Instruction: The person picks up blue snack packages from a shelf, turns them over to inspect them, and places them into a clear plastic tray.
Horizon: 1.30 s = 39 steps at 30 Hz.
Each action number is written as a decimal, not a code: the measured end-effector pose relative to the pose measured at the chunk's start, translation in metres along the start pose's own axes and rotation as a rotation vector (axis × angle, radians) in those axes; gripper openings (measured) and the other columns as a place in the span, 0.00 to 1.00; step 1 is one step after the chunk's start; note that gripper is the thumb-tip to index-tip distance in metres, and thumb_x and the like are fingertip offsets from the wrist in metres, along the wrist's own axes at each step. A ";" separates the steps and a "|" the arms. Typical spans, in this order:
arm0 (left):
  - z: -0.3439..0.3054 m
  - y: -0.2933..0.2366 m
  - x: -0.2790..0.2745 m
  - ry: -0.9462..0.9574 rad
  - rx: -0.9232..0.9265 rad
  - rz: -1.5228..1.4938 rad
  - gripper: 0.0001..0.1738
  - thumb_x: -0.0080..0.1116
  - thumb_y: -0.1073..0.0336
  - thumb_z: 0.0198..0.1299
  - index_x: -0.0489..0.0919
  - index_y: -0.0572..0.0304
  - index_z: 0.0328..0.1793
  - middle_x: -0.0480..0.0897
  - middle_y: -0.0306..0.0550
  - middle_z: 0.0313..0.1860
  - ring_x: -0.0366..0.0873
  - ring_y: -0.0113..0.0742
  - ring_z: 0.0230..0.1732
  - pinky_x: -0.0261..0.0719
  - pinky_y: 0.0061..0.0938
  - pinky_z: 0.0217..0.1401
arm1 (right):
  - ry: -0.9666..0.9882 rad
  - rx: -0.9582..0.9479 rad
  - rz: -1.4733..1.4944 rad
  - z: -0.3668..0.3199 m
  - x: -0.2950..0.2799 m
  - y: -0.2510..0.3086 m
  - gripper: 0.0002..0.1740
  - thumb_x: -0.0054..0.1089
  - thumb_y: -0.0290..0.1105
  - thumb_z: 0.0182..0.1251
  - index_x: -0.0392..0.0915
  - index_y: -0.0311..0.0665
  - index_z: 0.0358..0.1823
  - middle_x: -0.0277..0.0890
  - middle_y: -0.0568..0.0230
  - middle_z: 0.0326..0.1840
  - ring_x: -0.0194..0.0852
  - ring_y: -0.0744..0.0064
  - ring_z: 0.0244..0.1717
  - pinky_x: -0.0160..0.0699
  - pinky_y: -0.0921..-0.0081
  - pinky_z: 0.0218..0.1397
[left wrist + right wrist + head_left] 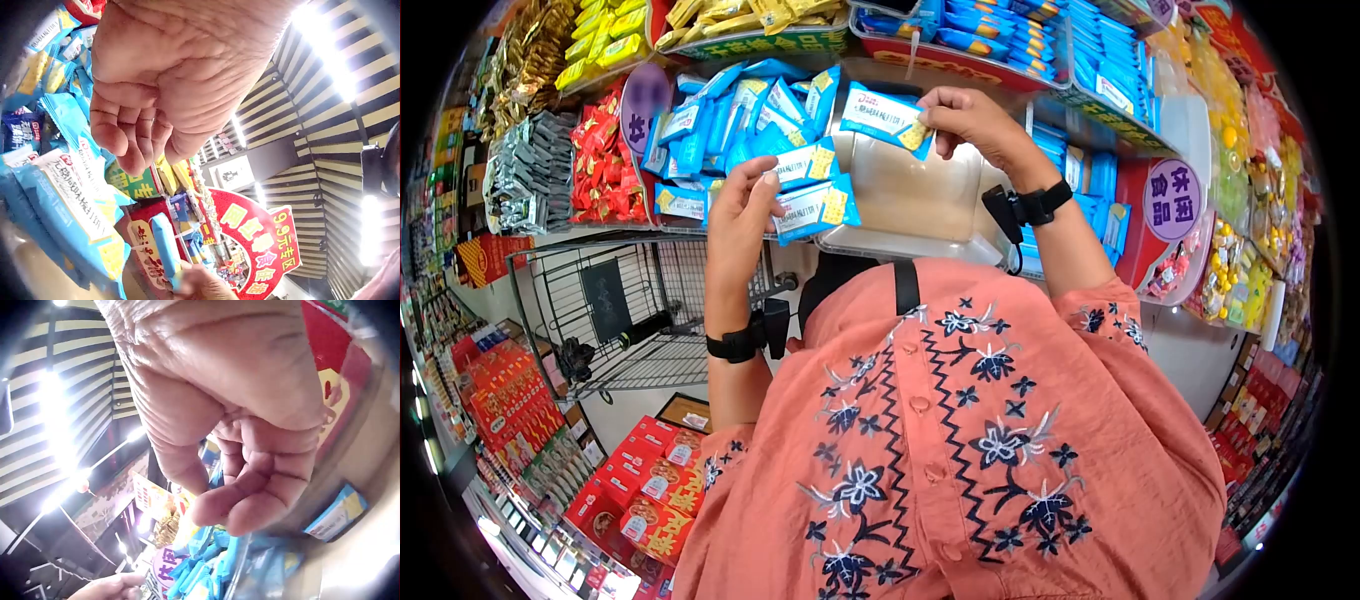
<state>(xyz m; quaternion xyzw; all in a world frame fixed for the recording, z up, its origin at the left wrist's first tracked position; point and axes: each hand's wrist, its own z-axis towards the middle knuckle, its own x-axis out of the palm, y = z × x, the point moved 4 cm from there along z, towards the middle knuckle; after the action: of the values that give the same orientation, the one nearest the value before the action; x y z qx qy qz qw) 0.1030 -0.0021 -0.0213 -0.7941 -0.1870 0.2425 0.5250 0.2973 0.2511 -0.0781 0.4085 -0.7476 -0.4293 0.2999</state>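
Observation:
In the head view my right hand pinches the right end of a blue-and-white cracker packet between thumb and fingers. That packet is raised above a clear-walled bin with a beige bottom. My left hand is beside two more cracker packets, which overlap at the right edge of a heap of similar packets. Its fingers are loosely bent right at their left ends. In the left wrist view these packets lie below the hand, and nothing shows between its thumb and fingers.
Red-wrapped pieces and silver packets fill bins on the left. More blue packets lie right of the right forearm. A wire shopping cart stands at the left, with stacked red boxes behind it.

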 end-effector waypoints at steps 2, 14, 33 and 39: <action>0.001 -0.008 0.007 0.027 0.000 -0.006 0.19 0.55 0.61 0.74 0.78 0.66 0.63 0.80 0.38 0.41 0.74 0.18 0.33 0.68 0.14 0.33 | 0.022 -0.042 -0.013 -0.006 0.006 0.011 0.13 0.62 0.37 0.69 0.78 0.36 0.47 0.77 0.72 0.27 0.77 0.84 0.23 0.76 0.84 0.27; 0.006 -0.018 0.029 0.046 0.011 -0.131 0.23 0.54 0.57 0.75 0.76 0.69 0.65 0.81 0.45 0.45 0.80 0.25 0.37 0.74 0.17 0.33 | 0.143 -0.119 -0.035 -0.020 0.035 0.040 0.16 0.66 0.41 0.68 0.79 0.34 0.44 0.78 0.68 0.31 0.76 0.82 0.23 0.75 0.81 0.27; 0.006 -0.011 0.028 0.038 0.011 -0.209 0.21 0.57 0.61 0.74 0.75 0.70 0.64 0.83 0.42 0.40 0.80 0.24 0.33 0.74 0.17 0.30 | 0.227 -0.066 -0.019 -0.016 0.054 0.040 0.17 0.66 0.41 0.69 0.80 0.33 0.47 0.78 0.71 0.32 0.74 0.86 0.24 0.72 0.86 0.28; 0.004 -0.009 0.026 0.038 0.011 -0.199 0.21 0.57 0.61 0.74 0.75 0.70 0.64 0.83 0.42 0.41 0.79 0.23 0.33 0.73 0.17 0.30 | 0.232 -0.058 -0.002 -0.011 0.058 0.038 0.14 0.66 0.40 0.67 0.81 0.36 0.43 0.79 0.69 0.31 0.76 0.82 0.23 0.75 0.83 0.27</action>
<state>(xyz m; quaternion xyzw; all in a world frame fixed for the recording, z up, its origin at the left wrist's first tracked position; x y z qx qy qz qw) 0.1218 0.0187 -0.0192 -0.7732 -0.2537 0.1749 0.5543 0.2648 0.2080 -0.0338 0.4471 -0.6947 -0.4010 0.3958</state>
